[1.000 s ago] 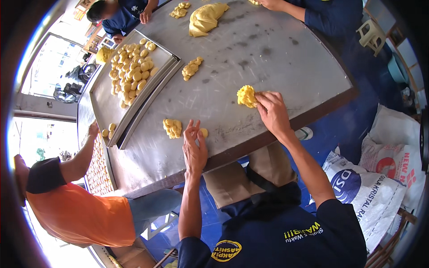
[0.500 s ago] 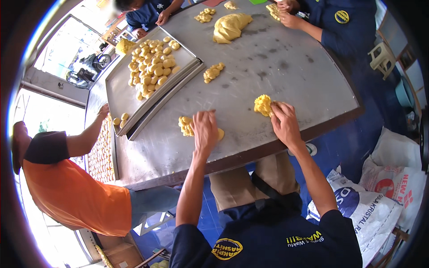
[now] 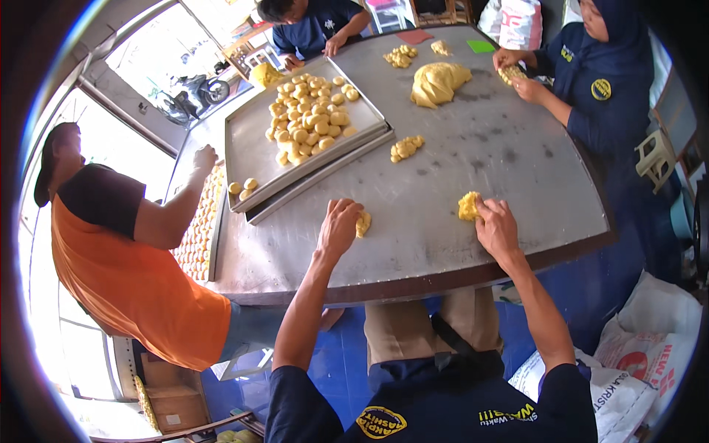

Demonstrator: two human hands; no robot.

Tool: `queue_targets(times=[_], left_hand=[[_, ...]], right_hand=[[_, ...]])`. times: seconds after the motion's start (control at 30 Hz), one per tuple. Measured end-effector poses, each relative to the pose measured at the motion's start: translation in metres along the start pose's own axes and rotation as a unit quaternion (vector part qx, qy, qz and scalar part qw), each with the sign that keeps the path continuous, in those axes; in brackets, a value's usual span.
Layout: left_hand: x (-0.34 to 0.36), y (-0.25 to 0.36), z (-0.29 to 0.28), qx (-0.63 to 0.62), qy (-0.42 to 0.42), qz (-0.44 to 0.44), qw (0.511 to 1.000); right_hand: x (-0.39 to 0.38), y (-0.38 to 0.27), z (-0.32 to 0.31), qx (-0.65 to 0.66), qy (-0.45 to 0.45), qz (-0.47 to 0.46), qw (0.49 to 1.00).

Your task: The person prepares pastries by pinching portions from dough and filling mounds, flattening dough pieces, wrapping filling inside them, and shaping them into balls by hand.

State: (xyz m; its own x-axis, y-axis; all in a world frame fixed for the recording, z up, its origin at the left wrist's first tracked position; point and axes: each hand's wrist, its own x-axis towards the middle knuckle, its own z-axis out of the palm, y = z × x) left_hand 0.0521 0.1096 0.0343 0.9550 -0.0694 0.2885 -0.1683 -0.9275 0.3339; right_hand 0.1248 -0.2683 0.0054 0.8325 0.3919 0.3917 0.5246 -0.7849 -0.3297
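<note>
The wide silver metal tray [image 3: 247,151], with its heap of small round pale yellow dough balls [image 3: 306,118], helps us find things. To its right and closer to the person, on the big grey steel table [image 3: 428,258], is a small soft yellow dough piece [image 3: 362,224]. It pokes out beside the left hand [image 3: 340,224]. That hand is bent over, with its fingers curled down. Its underside is hidden, so I cannot tell if it has hold of the dough. Farther right of the tray is the right hand [image 3: 496,225]. Its fingers are nearly closed, and the tips seem to pinch the edge of a bright yellow crumbly lump [image 3: 468,207].

To do this well, I think the left hand should press softly and evenly, so the dough does not tear or get thin in one spot. The right hand should squeeze just enough to keep the lump from falling apart. A knobbly pale yellow dough bunch [image 3: 407,148] sits just right of the tray, away from both hands, so it should not get bumped.
</note>
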Motion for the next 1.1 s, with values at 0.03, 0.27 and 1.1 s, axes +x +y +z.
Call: queue_targets(times=[0.03,0.27,1.1], left_hand=[[-0.001,-0.002,0.001,0.002,0.007,0.003,1.0],[-0.029,-0.03,-0.001,-0.273,0.271,-0.345,0.857],[0.053,0.089,0.09,0.112,0.103,0.017,0.988]], right_hand=[[0.003,0.002,-0.002,-0.043,-0.031,-0.012,0.999],[0.001,0.019,-0.014,0.013,-0.002,0.0,1.0],[-0.023,0.023,-0.008,0.032,0.083,0.037,0.995]])
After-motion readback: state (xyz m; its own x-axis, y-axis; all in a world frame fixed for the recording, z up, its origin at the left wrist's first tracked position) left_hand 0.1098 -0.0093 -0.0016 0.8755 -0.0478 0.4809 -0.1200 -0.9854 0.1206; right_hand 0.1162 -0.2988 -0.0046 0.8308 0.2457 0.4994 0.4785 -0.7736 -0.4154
